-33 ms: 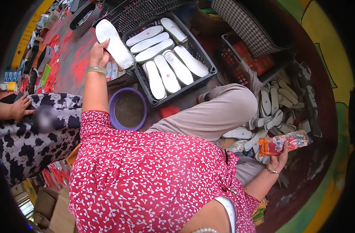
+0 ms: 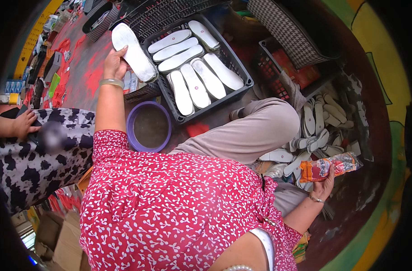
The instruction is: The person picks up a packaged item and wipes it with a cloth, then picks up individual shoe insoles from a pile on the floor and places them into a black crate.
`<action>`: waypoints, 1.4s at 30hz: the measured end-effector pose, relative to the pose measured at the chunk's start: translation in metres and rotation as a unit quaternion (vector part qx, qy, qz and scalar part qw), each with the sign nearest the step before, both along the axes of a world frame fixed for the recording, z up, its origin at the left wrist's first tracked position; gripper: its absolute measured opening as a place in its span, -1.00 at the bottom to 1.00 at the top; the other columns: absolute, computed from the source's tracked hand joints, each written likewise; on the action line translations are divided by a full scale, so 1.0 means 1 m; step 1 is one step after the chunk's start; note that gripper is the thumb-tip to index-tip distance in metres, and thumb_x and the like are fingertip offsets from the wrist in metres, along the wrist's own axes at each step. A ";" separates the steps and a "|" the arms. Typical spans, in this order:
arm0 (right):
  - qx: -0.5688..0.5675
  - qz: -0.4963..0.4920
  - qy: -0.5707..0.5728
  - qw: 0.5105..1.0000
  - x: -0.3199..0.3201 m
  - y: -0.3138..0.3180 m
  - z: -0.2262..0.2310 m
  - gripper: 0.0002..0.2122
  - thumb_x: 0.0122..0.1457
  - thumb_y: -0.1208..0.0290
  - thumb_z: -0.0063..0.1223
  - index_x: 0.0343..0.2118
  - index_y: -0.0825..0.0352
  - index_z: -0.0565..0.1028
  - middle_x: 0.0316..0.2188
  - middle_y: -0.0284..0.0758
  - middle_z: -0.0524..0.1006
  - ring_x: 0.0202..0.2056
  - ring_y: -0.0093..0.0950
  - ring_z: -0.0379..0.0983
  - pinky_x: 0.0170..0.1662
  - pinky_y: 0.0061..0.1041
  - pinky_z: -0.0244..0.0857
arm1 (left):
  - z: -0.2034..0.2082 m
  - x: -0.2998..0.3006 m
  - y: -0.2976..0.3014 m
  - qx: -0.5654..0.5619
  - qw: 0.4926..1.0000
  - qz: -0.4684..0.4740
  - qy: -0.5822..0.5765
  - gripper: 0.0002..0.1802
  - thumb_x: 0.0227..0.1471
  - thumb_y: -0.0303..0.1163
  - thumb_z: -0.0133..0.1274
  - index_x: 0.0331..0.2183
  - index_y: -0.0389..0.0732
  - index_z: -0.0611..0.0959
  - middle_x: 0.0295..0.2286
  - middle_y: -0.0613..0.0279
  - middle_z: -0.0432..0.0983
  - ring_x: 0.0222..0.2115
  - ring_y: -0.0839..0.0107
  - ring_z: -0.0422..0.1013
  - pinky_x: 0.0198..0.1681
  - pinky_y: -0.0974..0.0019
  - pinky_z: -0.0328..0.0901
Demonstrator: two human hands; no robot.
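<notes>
My left hand [image 2: 115, 65] grips a white insole [image 2: 134, 53] by its edge, thumb on top, beside a black plastic crate [image 2: 215, 102]. Stacks of white insoles [image 2: 195, 86] lie in the crate, some crosswise and some lengthwise. Out to the right, my right hand [image 2: 324, 184] is closed on an orange plastic packet [image 2: 315, 170] with a clear end; most of its fingers are hidden behind the packet. Under and beyond it is a loose heap of white and grey insoles [image 2: 309, 119].
A purple-rimmed basin [image 2: 169, 131] stands left of the crate. At the far left is another person's hand [image 2: 23, 125], over black-and-white patterned cloth [image 2: 75, 119]. A houndstooth box [image 2: 282, 31] sits above a second crate [image 2: 273, 74]. Cardboard [image 2: 68, 244] lies at the lower left.
</notes>
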State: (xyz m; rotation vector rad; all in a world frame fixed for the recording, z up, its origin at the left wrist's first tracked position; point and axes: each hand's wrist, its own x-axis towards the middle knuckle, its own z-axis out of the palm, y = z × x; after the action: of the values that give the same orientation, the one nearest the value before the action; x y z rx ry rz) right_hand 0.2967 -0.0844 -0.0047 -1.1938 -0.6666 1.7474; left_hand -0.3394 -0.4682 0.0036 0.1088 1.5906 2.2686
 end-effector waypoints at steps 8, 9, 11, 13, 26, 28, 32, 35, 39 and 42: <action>0.005 0.055 -0.037 0.998 -0.013 0.008 -0.009 -0.77 0.07 0.40 0.09 -0.19 0.26 0.44 -0.30 -0.36 0.51 -0.30 -0.46 0.47 -0.22 -0.39 0.41 | -0.031 0.016 0.039 -0.031 0.992 -0.121 -0.029 -0.62 -0.06 -0.66 -0.06 -0.12 -0.35 0.38 -0.20 0.05 0.43 -0.19 0.23 0.39 -0.06 0.15 0.30; 0.004 0.050 -0.044 0.998 -0.014 0.008 -0.011 -0.77 0.07 0.40 0.09 -0.19 0.26 0.44 -0.31 -0.36 0.51 -0.31 -0.46 0.48 -0.23 -0.39 0.41 | -0.036 0.016 0.049 -0.043 0.986 -0.160 -0.020 -0.58 -0.05 -0.63 -0.06 -0.07 -0.34 0.36 -0.18 0.07 0.42 -0.16 0.29 0.38 -0.01 0.21 0.25; 0.001 0.037 -0.058 0.998 -0.018 0.007 -0.012 -0.77 0.07 0.39 0.09 -0.20 0.27 0.44 -0.32 -0.35 0.51 -0.32 -0.46 0.48 -0.24 -0.39 0.42 | -0.044 0.019 0.069 -0.102 0.971 -0.217 -0.005 -0.53 -0.08 -0.60 -0.05 -0.05 -0.31 0.35 -0.20 0.12 0.42 -0.18 0.33 0.38 -0.05 0.26 0.26; -0.008 0.040 -0.065 0.997 -0.019 0.006 -0.013 -0.77 0.07 0.39 0.10 -0.20 0.27 0.44 -0.33 -0.35 0.51 -0.32 -0.46 0.48 -0.25 -0.39 0.42 | -0.047 0.016 0.080 -0.164 0.945 -0.282 0.028 -0.51 -0.12 -0.59 -0.04 -0.04 -0.30 0.36 -0.21 0.16 0.42 -0.18 0.37 0.37 -0.07 0.31 0.25; -0.016 0.034 -0.095 0.995 -0.023 0.003 -0.013 -0.78 0.07 0.38 0.10 -0.22 0.30 0.43 -0.32 -0.33 0.50 -0.33 -0.45 0.47 -0.25 -0.39 0.41 | -0.082 0.005 0.107 -0.268 0.892 -0.363 -0.045 -0.51 -0.17 -0.60 -0.03 -0.08 -0.35 0.40 -0.26 0.14 0.45 -0.29 0.40 0.42 -0.18 0.38 0.30; -0.010 0.039 -0.090 0.995 -0.022 0.000 -0.012 -0.77 0.07 0.38 0.10 -0.22 0.32 0.42 -0.32 -0.33 0.50 -0.33 -0.45 0.47 -0.26 -0.40 0.41 | -0.080 0.009 0.109 -0.239 0.897 -0.367 -0.063 -0.57 -0.15 -0.59 -0.03 -0.12 -0.31 0.44 -0.30 0.19 0.48 -0.32 0.44 0.44 -0.21 0.38 0.32; 0.002 0.029 -0.100 0.995 -0.027 -0.004 -0.006 -0.75 0.07 0.37 0.10 -0.22 0.34 0.41 -0.33 -0.34 0.50 -0.34 -0.47 0.47 -0.26 -0.42 0.41 | -0.086 0.007 0.113 -0.223 0.903 -0.361 -0.064 -0.63 -0.13 -0.57 0.01 -0.17 -0.25 0.48 -0.34 0.28 0.50 -0.36 0.50 0.44 -0.25 0.39 0.32; 0.006 0.030 -0.099 0.995 -0.022 -0.002 -0.009 -0.76 0.07 0.36 0.10 -0.23 0.34 0.41 -0.34 -0.35 0.50 -0.35 -0.48 0.47 -0.27 -0.45 0.41 | -0.082 0.013 0.121 -0.220 0.910 -0.348 -0.051 -0.62 -0.12 -0.56 0.03 -0.15 -0.24 0.47 -0.32 0.29 0.50 -0.35 0.49 0.44 -0.24 0.38 0.32; 0.016 0.028 -0.095 0.995 -0.021 -0.004 -0.008 -0.76 0.07 0.36 0.10 -0.23 0.33 0.41 -0.35 -0.36 0.50 -0.36 -0.50 0.47 -0.28 -0.47 0.41 | -0.074 0.015 0.134 -0.153 0.923 -0.343 -0.084 -0.60 -0.07 -0.56 0.01 -0.10 -0.25 0.43 -0.29 0.24 0.49 -0.32 0.46 0.44 -0.19 0.35 0.33; 0.010 0.028 -0.075 0.997 -0.022 -0.005 -0.006 -0.79 0.08 0.37 0.09 -0.25 0.33 0.41 -0.36 -0.35 0.51 -0.36 -0.49 0.48 -0.28 -0.45 0.42 | -0.075 0.017 0.139 -0.062 0.942 -0.304 -0.125 -0.61 -0.02 -0.56 -0.04 -0.08 -0.30 0.38 -0.23 0.13 0.46 -0.25 0.36 0.43 -0.11 0.28 0.32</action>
State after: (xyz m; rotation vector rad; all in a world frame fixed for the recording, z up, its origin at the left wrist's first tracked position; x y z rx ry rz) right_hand 0.2749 -0.0890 -0.0111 -1.3122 -0.8117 1.7038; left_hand -0.3229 -0.3292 -0.0712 0.2335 1.3272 1.6326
